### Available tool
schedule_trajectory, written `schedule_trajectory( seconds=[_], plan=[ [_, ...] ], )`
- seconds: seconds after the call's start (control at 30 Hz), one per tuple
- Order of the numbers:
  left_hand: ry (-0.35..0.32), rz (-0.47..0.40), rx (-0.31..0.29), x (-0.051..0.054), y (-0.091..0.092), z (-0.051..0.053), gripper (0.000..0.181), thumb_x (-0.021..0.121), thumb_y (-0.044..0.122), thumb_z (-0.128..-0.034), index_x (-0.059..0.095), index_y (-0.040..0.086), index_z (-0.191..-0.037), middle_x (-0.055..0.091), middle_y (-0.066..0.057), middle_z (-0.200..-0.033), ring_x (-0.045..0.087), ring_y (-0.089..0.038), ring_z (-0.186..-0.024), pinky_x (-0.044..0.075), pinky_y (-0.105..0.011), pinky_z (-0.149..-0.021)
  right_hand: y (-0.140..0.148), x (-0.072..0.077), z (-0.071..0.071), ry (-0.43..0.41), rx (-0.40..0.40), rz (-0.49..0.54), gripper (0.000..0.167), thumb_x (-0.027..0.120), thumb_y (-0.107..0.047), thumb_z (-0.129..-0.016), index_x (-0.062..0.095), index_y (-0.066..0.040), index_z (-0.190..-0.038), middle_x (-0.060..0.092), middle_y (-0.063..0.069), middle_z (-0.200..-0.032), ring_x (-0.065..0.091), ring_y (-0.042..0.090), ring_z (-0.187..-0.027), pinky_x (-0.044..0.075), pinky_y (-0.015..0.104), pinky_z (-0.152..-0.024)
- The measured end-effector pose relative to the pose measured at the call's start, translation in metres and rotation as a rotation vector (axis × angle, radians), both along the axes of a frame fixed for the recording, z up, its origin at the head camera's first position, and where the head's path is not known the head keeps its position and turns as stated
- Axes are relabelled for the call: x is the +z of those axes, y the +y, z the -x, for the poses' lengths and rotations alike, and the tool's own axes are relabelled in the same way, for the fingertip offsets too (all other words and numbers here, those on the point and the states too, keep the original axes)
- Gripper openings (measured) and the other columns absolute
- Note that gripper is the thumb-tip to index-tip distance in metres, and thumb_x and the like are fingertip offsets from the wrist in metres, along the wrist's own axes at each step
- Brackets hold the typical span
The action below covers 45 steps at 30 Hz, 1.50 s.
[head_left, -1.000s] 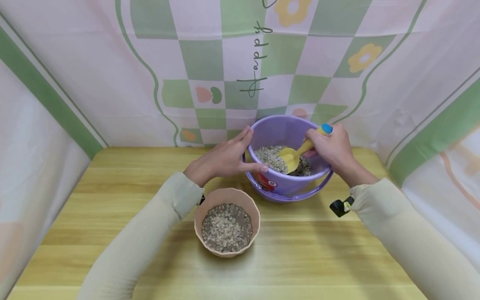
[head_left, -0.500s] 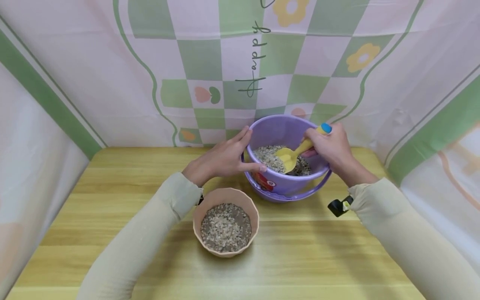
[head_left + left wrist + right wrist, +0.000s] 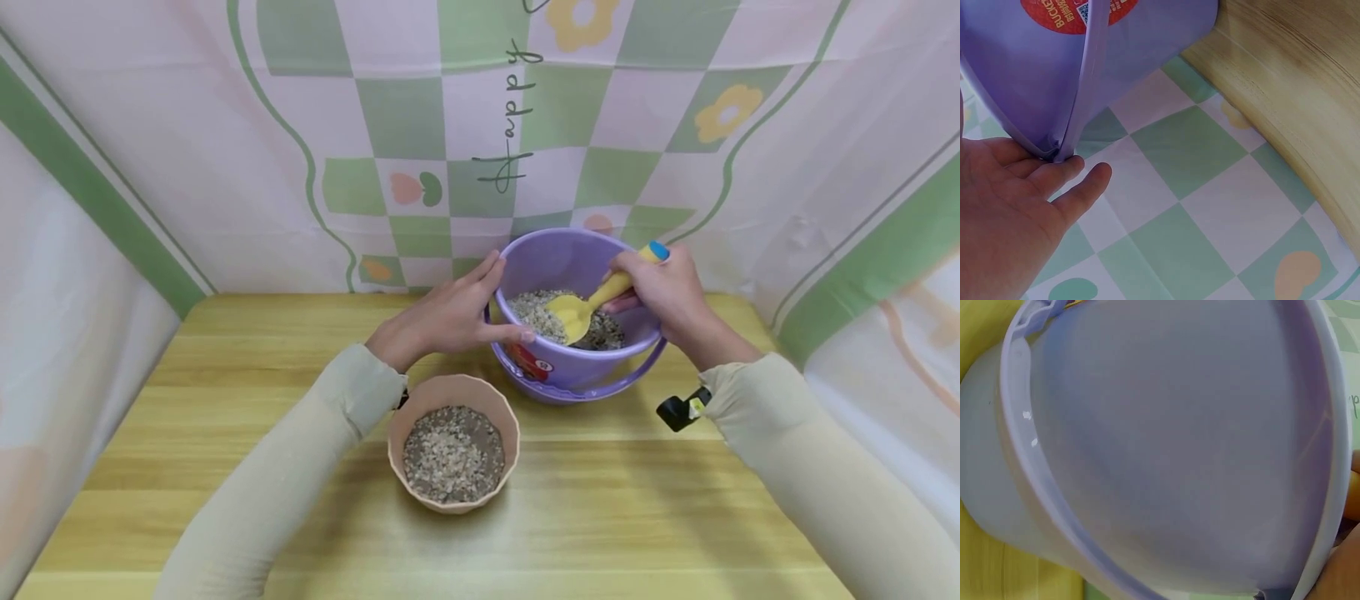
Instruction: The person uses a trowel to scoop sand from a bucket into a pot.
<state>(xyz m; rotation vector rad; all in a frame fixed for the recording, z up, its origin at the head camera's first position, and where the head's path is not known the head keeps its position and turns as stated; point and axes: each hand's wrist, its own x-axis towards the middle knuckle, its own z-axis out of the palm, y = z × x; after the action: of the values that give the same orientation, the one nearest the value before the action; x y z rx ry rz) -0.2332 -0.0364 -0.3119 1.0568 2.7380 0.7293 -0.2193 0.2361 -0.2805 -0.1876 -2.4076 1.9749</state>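
Note:
A purple bucket [image 3: 573, 367] with grainy gravel [image 3: 542, 315] inside leans toward the viewer at the back of the table. Spread across its left side, my left hand [image 3: 450, 321] rests on the rim, thumb along the front; in the left wrist view this hand's [image 3: 1016, 212] fingers touch the rim beside the bucket handle's joint. My right hand [image 3: 667, 292] grips the yellow scoop [image 3: 573, 317] by its handle, blade down in the gravel. The right wrist view shows mostly the bucket wall [image 3: 1172, 437], with part of the hand [image 3: 1341, 569] at the edge.
A peach faceted bowl [image 3: 398, 467] holding more gravel [image 3: 453, 454] stands in front of the bucket, near my left sleeve. Behind the wooden table [image 3: 600, 533] hangs a checked green and white cloth [image 3: 405, 117], close to the bucket.
The scoop has shifted slightly left in the gravel, and its handle end tilts a little further right and up with my right hand. My left hand stays on the bucket.

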Motion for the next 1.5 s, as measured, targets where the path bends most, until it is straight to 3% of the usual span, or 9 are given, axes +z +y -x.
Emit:
schedule_trajectory(
  seconds=[0.43, 1.0, 1.17, 1.5],
  plan=[
    [0.0, 0.006, 0.001, -0.001, 0.001, 0.0, 0.115, 0.06, 0.07, -0.0855, 0.004, 0.002, -0.159, -0.001, -0.018, -0.165, 0.033, -0.037, -0.143, 0.037, -0.044, -0.112, 0.001, 0.004, 0.001, -0.048, 0.024, 0.111, 0.01, 0.057, -0.003, -0.094, 0.062, 0.005, -0.091, 0.072, 0.012, -0.072, 0.069, 0.021, -0.051, 0.058, 0.03, -0.054],
    [0.003, 0.02, 0.004, 0.002, 0.001, -0.001, 0.115, 0.059, 0.072, -0.0857, 0.004, 0.003, -0.159, -0.001, -0.018, -0.165, 0.038, -0.038, -0.14, 0.037, -0.043, -0.112, 0.004, 0.009, 0.003, -0.055, 0.06, 0.219, 0.021, 0.055, 0.0, -0.095, 0.069, -0.003, -0.079, 0.072, 0.011, -0.072, 0.071, 0.025, -0.055, 0.059, 0.032, -0.056],
    [-0.002, 0.01, 0.0, 0.002, 0.001, 0.0, 0.115, 0.059, 0.071, -0.0858, 0.003, 0.002, -0.159, -0.002, -0.018, -0.165, 0.031, -0.037, -0.144, 0.034, -0.043, -0.113, 0.005, 0.012, 0.002, -0.073, 0.06, 0.227, 0.022, 0.054, 0.001, -0.095, 0.069, -0.003, -0.079, 0.072, 0.011, -0.073, 0.072, 0.026, -0.057, 0.059, 0.033, -0.059],
    [-0.017, 0.005, 0.005, 0.001, 0.0, -0.001, 0.115, 0.058, 0.072, -0.0859, 0.002, 0.004, -0.159, -0.003, -0.017, -0.166, 0.03, -0.036, -0.144, 0.034, -0.043, -0.114, 0.007, 0.011, 0.002, -0.09, 0.068, 0.273, 0.022, 0.052, -0.001, -0.097, 0.067, -0.002, -0.081, 0.072, 0.01, -0.073, 0.072, 0.027, -0.058, 0.059, 0.032, -0.059]
  ],
)
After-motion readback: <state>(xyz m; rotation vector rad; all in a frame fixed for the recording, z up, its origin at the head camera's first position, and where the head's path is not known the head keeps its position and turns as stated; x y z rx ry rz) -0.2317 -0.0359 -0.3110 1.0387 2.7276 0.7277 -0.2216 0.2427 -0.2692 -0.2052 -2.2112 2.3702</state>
